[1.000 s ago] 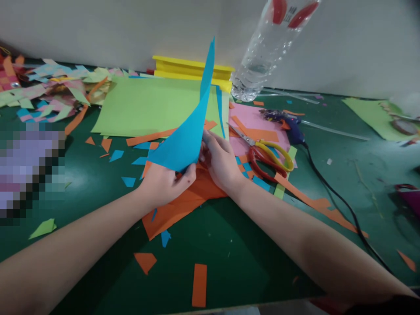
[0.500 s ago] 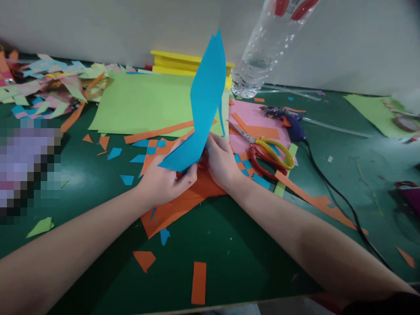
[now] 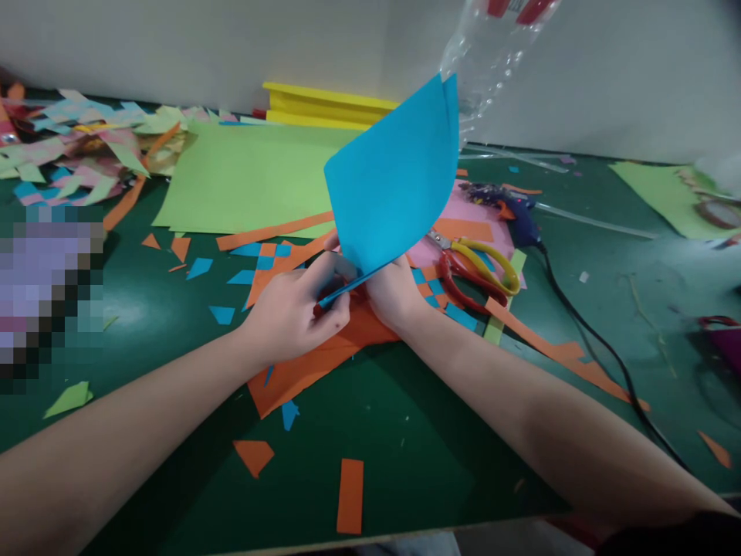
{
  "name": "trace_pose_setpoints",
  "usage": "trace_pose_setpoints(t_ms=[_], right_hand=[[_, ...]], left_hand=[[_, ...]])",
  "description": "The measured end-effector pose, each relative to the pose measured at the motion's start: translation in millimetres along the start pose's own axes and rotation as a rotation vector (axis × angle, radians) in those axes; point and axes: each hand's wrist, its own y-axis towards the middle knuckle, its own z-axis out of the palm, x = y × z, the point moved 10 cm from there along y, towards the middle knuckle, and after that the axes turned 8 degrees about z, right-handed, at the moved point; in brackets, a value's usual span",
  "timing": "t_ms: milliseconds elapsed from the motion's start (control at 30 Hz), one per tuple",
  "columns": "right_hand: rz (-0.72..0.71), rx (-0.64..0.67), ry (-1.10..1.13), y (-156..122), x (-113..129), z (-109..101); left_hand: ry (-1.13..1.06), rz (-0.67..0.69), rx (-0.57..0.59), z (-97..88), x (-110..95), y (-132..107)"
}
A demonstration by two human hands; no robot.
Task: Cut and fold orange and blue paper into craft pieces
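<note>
A folded sheet of blue paper (image 3: 394, 170) stands up at a slant, its two layers parting slightly at the top corner. My left hand (image 3: 295, 313) is closed on the paper's lower edge, pinching it between thumb and fingers. Behind the lower right of the paper, my right hand (image 3: 397, 289) is curled against it; the paper hides most of its fingers. Below both hands lies orange paper (image 3: 324, 363), partly woven with blue strips. Scissors (image 3: 478, 266) with red and yellow handles rest just right of my right hand.
Green sheets (image 3: 243, 177) lie behind the hands, and a clear bottle (image 3: 492, 62) stands at the back. A glue gun (image 3: 515, 212) with a black cord (image 3: 590, 328) is on the right. Woven paper strips (image 3: 86, 139) pile up at far left, near a pixelated object (image 3: 40, 286).
The blue paper has turned, showing a broader face, and its top has swung right and slightly down. My left fingers have shifted on its lower edge. Both forearms stay nearly in place.
</note>
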Motion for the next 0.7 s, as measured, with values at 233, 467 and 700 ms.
trace_pose_setpoints(t_ms=[233, 467, 700], right_hand=[[-0.046, -0.009, 0.089, 2.1, 0.7, -1.5], [0.015, 0.023, 0.182, 1.0, -3.7, 0.7], [-0.014, 0.072, 0.173, -0.6, 3.4, 6.3]], left_hand=[[-0.058, -0.019, -0.038, -1.4, 4.3, -3.7], [-0.069, -0.124, -0.088, -9.2, 12.4, -4.1], [0.057, -0.154, -0.123, -16.2, 16.0, -5.6]])
